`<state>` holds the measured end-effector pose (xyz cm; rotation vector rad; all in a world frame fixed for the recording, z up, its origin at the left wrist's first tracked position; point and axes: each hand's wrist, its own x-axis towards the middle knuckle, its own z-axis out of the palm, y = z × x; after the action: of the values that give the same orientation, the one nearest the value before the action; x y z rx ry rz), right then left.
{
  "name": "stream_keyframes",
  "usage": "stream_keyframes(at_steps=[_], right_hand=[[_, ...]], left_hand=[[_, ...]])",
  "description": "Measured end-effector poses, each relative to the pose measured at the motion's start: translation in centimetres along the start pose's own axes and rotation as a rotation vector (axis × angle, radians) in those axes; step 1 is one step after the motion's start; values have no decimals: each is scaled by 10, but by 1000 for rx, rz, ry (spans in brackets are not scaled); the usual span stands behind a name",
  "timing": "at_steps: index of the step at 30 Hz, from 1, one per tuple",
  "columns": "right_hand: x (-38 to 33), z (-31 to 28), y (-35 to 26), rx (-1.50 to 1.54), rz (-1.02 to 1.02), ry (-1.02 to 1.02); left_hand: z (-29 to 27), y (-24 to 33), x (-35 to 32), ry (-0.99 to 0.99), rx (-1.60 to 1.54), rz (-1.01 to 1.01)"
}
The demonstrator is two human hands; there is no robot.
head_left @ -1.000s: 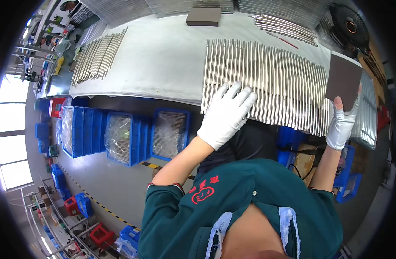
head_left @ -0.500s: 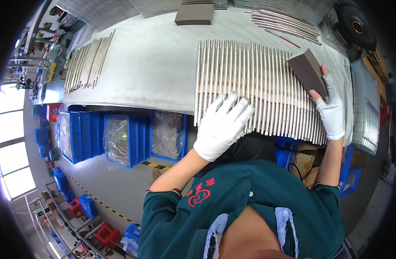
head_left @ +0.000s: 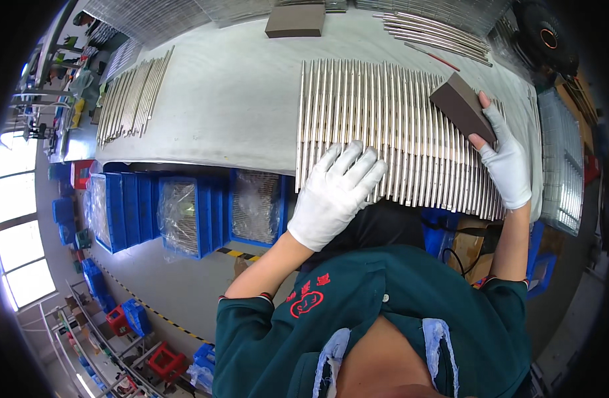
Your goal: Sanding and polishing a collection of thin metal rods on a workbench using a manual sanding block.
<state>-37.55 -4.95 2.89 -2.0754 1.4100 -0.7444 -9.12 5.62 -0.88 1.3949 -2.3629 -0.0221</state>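
Note:
A wide row of slim metal rods (head_left: 357, 99) lies side by side along the near edge of the table. White-gloved, my left hand (head_left: 334, 199) rests palm down on the near ends of the rods, its fingers stretched out and slightly apart. My right hand (head_left: 506, 166), in a glove that leaves the thumb and a fingertip bare, grips a grey-brown rectangular block (head_left: 465, 111). The block sits tilted over the right part of the row, covering some rods beneath it. Its underside is hidden, so full contact with the rods cannot be made out.
Another grey-brown block (head_left: 294, 22) lies at the table's far edge. More rods (head_left: 135, 99) are laid out at the left, and a loose bunch (head_left: 437, 36) at the far right beside a thin red stick (head_left: 431, 56). A black fan (head_left: 546, 40) stands far right. Blue crates (head_left: 135, 209) stand below the table.
My right hand has slid the block a little to the left across the rods. My left hand has shifted slightly left and stays on the near ends.

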Motion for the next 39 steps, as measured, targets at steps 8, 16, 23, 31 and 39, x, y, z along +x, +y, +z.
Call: stream_keyframes(at_steps=[8, 16, 23, 31, 39], right_hand=[[26, 11, -24, 134, -128, -204], [73, 53, -70, 27, -390, -489], [63, 18, -46, 186, -131, -521], [58, 16, -37, 240, -91, -491], [51, 37, -50, 279, -50, -405]], left_hand=[[-7, 3, -3, 118, -194, 61], [1, 3, 2, 202, -205, 92], [4, 9, 2, 327, -151, 36], [1, 13, 3, 306, -153, -18], [4, 14, 1, 322, -178, -8]])
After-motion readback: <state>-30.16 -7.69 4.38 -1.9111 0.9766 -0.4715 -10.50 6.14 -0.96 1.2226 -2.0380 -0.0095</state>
